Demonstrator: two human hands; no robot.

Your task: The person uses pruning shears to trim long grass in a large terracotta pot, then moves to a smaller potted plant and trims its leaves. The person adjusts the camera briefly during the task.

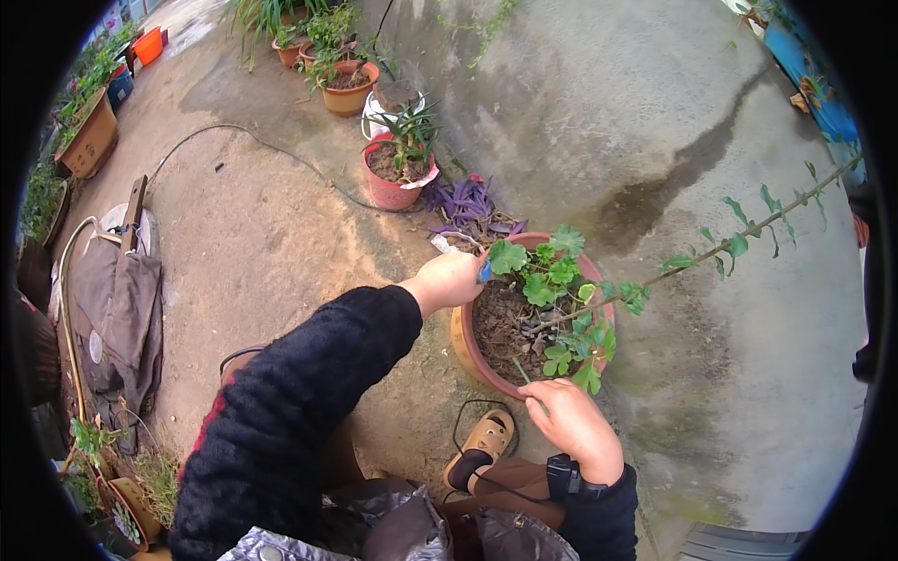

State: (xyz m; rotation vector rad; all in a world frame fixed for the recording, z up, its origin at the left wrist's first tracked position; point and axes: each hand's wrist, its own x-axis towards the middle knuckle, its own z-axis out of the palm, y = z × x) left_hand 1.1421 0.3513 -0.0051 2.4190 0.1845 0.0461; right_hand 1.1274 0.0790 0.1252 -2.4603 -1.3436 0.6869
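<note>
A large round terracotta-coloured plant pot (466, 343) stands in front of me, filled with brown soil (501, 329). Lobed green leaves (539, 289) grow from it, and a long leafy branch (691, 258) slants out to the right. At the pot's left rim, my left hand (454, 279) is closed around a small blue object (484, 272); most of it is hidden by the fingers. My right hand (572, 418), by the near rim, pinches a thin green stem (521, 370) whose tip points over the soil.
Beyond the pot lie purple-leaved plants (466, 203) and a red pot with a spiky plant (393, 179). More pots (347, 98) line the concrete wall (561, 126). A black cable (280, 151) crosses the ground. Dark cloth (116, 315) lies left; my sandalled foot (487, 442) is below the pot.
</note>
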